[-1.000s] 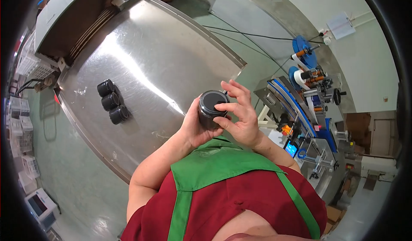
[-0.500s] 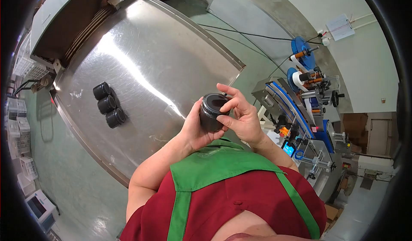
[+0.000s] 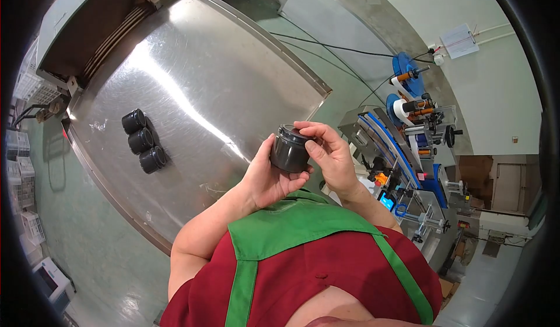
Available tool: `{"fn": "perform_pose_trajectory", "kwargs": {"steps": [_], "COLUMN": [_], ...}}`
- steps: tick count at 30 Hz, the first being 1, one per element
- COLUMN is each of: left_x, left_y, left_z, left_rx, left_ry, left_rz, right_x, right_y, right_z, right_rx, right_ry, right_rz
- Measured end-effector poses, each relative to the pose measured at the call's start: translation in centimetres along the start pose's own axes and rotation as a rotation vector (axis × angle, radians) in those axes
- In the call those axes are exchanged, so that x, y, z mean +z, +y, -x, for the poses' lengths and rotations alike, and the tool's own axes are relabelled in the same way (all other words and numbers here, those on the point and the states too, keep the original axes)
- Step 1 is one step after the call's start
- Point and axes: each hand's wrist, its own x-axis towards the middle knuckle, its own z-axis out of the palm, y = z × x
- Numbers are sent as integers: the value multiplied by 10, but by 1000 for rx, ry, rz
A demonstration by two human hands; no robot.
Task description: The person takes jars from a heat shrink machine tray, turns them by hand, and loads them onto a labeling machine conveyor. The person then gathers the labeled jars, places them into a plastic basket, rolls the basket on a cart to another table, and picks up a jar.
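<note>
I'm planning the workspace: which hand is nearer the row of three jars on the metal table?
Left. The left hand cups the held jar, well to the right of the row; the right hand, at that jar's top, is farther right.

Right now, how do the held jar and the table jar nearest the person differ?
The held black jar is up between the left hand and right hand; the nearest table jar rests untouched on the metal table. The right hand's fingers partly cover the held black jar's top; the nearest table jar has none on it. Both look black and glossy.
</note>
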Motion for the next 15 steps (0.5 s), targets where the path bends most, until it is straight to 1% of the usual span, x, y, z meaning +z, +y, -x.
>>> {"fn": "perform_pose_trajectory", "kwargs": {"steps": [3, 6, 9, 10, 12, 13, 15], "left_x": [4, 3, -6, -6, -5, -2, 6], "left_y": [-2, -2, -1, -2, -4, -6, -9], "left_z": [0, -2, -4, -4, -4, -3, 0], "left_rx": [-13, -28, -56, -19, 52, 134, 300], "left_ry": [71, 69, -4, -44, -126, -108, -78], "left_rz": [3, 4, -8, -34, -91, -155, -283], "right_x": [-2, -3, -5, -6, -11, -13, -10], "right_y": [0, -2, 0, 0, -3, -5, -7], "right_z": [1, 2, 3, 4, 4, 4, 5], "right_rx": [-23, -32, -55, -67, -164, -214, -191], "right_ry": [0, 6, 7, 6, 7, 11, 3], "right_rz": [39, 82, 126, 140, 389, 516, 328]}}
